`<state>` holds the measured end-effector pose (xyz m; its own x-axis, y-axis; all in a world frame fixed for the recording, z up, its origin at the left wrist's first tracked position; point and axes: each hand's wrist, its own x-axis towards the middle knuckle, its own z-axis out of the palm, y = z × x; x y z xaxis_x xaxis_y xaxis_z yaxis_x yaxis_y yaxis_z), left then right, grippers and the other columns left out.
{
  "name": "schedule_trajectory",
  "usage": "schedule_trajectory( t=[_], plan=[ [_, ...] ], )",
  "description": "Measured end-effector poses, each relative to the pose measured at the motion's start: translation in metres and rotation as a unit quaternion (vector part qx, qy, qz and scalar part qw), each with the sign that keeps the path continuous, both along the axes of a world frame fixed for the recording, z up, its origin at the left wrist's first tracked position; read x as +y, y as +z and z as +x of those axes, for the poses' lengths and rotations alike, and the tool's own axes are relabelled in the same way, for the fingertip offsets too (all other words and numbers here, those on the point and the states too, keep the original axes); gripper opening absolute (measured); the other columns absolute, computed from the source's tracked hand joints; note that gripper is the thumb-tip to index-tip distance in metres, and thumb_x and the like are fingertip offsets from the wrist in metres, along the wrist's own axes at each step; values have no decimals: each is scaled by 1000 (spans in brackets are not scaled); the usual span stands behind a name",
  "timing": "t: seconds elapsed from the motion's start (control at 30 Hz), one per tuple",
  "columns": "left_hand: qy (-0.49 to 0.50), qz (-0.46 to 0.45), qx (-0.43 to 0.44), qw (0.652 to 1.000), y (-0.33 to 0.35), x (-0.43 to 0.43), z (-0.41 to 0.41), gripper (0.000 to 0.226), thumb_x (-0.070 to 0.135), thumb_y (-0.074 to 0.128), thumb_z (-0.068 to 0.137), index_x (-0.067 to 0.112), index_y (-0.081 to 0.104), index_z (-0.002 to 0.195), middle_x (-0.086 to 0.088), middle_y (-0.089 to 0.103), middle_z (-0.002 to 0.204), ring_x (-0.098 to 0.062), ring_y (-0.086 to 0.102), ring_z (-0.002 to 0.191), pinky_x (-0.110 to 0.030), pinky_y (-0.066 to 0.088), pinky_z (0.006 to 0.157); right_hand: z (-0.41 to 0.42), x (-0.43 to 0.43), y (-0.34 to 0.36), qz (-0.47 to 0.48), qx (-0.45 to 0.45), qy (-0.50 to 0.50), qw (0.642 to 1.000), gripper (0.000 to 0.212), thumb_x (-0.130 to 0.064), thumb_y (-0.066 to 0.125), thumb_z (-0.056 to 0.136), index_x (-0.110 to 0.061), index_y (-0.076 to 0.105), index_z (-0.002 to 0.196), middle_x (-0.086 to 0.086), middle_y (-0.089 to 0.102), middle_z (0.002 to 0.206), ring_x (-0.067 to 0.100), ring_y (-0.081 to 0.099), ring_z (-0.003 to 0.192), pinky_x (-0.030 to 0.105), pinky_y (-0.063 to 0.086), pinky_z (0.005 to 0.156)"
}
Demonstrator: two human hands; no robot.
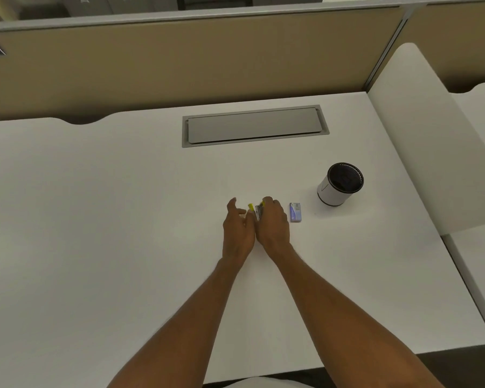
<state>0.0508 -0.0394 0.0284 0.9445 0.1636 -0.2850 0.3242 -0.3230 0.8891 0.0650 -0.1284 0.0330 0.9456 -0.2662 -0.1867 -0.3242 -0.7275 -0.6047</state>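
A small yellow and metal stapler (256, 210) stands between my two hands at the middle of the white desk (123, 205). My right hand (273, 224) curls round the stapler from the right and hides most of it. My left hand (237, 228) is right beside it, its fingers spread and relaxed, fingertips close to the stapler's yellow end; whether they touch it I cannot tell. A small blue box of staples (295, 212) lies flat on the desk just to the right of my right hand.
A white cylindrical pen holder with a dark inside (338, 184) stands to the right of the box. A grey cable hatch (254, 126) is set in the desk at the back. Beige partition panels (179, 65) close the far side; a white divider (431, 135) rises on the right.
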Motion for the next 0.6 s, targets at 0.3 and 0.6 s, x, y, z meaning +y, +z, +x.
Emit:
schedule_trajectory(
  t=[0.3,0.6],
  plan=[
    [12,-180,104,978,8,9,-4,11,14,74,91,10,75,101,-12,78,97,-28,74,94,-47,59,94,-40,-8,16,46,-32,16,998,36,-21,69,88,-15,54,120,5,64,108,22,64,88,29,47,67],
    [-50,-187,83,978,23,21,-29,13,10,68,95,5,80,96,-20,78,92,-22,73,81,-36,62,84,-76,-21,22,180,-57,6,982,52,-29,74,87,-23,52,133,-3,64,109,15,66,79,30,60,72]
  ],
)
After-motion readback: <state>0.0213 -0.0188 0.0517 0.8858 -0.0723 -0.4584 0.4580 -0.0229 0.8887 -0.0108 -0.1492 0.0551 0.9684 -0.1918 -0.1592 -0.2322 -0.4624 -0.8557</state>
